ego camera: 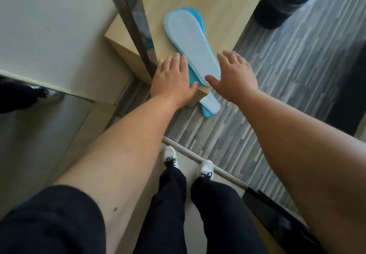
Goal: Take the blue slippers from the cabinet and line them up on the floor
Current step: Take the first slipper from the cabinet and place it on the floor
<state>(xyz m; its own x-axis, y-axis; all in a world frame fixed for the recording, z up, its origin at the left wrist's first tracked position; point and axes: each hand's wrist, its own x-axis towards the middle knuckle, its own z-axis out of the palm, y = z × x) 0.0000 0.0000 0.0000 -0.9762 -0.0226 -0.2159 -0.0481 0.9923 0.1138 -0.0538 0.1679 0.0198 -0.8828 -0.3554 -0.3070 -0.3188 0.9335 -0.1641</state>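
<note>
slippers (190, 41) lie stacked sole-up on the shelf (217, 6), heel end at its front edge. left hand (174, 79) and right hand (235, 75) flank that heel, fingers spread, gripping nothing. best to pinch both slippers together at the heel, then lift clear of the shelf edge.

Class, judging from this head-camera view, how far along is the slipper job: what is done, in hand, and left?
Done: nothing lined up yet. In hand: both open hands, left hand and right hand, flank the flat light-blue slippers stacked sole-up on the pale wooden cabinet shelf. Left: lifting them and lining them up on the grey striped floor.
</note>
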